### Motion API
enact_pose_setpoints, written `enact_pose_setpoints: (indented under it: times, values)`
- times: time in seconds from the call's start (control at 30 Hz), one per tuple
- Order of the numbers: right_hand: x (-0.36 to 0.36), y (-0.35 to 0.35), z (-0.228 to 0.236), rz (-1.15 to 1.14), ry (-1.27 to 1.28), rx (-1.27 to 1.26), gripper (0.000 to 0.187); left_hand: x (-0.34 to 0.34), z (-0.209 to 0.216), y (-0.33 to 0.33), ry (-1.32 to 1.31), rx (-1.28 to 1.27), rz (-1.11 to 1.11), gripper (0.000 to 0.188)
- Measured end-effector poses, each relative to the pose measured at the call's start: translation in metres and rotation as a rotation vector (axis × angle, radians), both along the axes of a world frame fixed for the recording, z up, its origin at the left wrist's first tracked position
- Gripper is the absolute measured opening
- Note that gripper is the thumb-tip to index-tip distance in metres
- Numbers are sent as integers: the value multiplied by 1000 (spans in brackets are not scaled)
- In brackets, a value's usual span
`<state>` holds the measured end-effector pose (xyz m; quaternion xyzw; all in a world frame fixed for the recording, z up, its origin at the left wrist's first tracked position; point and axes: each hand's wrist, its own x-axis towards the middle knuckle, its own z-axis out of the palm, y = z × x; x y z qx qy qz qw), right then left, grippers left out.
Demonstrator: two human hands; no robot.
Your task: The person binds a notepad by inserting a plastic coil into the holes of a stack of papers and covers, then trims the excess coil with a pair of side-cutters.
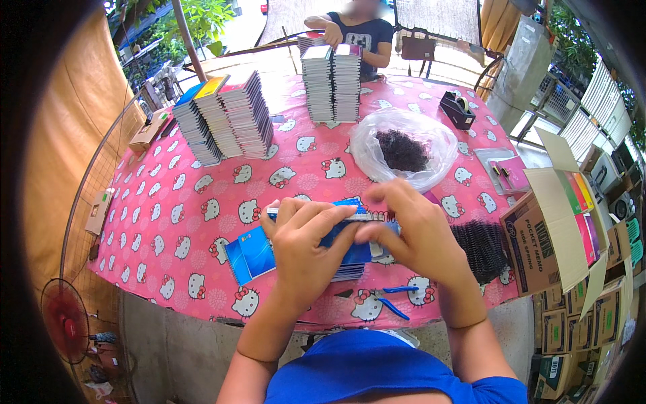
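Observation:
Near the table's front, my left hand (301,241) is closed around a small blue notebook (347,204), holding it tilted with its page edge up. A dark spiral coil (381,216) shows at the notebook's right end. My right hand (422,227) is at that coil, thumb and fingers curled about it; the fingertips partly hide it. Under my hands lies a stack of blue notebooks (350,271). More blue notebooks (250,254) lie to the left. Blue-handled cutting pliers (393,304) rest at the front, and a pile of black spiral coils (479,251) lies beside my right forearm.
A plastic bag (364,134) holds dark coils. Tall notebook stacks (225,120) stand back left, others (332,86) at the far side before a person (367,40). A tape dispenser (457,111) and an open carton (531,244) are at right. A fan (65,321) stands left.

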<state>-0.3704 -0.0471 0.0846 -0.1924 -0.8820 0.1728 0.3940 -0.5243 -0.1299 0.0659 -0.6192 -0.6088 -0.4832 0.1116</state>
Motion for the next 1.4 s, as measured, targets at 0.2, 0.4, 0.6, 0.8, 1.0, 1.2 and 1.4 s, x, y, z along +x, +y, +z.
enact_pose_setpoints:
  times: [0.2, 0.4, 0.6, 0.8, 1.0, 1.2, 1.4]
  values:
    - [-1, -7, 1, -56, -13, 80, 12, 1, 1, 0, 3, 13, -13, 22]
    - [4, 11, -4, -148, -34, 66, 12, -3, -5, -1, -13, 12, -33, 18]
    - [86, 131, -163, -249, -759, -210, 49, -5, 8, -2, -16, 4, -95, 20]
    - [86, 133, -214, -333, -862, -176, 51, -4, 10, 4, -39, 33, -60, 25]
    - [49, 121, -50, 539, 201, -523, 33, -13, 2, 3, -39, 33, -93, 28]
    - [29, 108, -18, 335, -56, -437, 28, -14, 8, -1, -101, -38, -73, 32]
    - [15, 104, -7, 337, -20, -314, 36, -16, 7, -4, -177, -18, -67, 41]
